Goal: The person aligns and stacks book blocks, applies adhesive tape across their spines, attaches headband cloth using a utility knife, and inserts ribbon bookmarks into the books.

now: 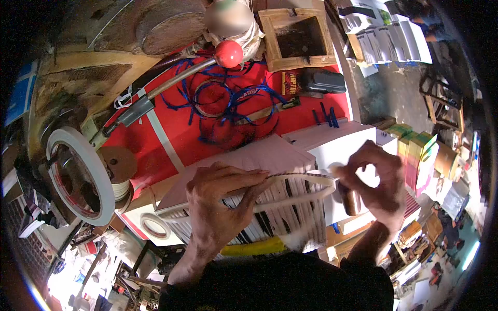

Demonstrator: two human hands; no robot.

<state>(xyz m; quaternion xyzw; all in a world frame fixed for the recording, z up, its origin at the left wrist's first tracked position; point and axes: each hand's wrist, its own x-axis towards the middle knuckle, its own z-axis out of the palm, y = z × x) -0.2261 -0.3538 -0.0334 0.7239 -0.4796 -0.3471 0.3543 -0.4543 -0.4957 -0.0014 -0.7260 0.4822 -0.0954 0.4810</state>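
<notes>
A narrow white tape (306, 197) with a dark-striped edge bends into a loop above a stack of white booklets (290, 220), their edges turned up. My left hand (223, 202) pinches this tape between thumb and fingertips, left of the loop. Beside the loop's right end is my right hand (378, 179), thumb and forefinger curled into a ring. Its fingertips meet at the tape, slightly blurred. A brownish cylinder (351, 201) stands partly hidden behind that hand. Something yellow (254, 246) lies along the stack's near side.
A red sheet (150, 166) carries tangled blue ribbons (223, 98), a brush (288, 105) and a black object (324, 82). A red-knobbed lever (228, 54) juts over it. A large tape roll (106, 179) and a spool (118, 165) stand left; a wooden frame (268, 39) lies behind.
</notes>
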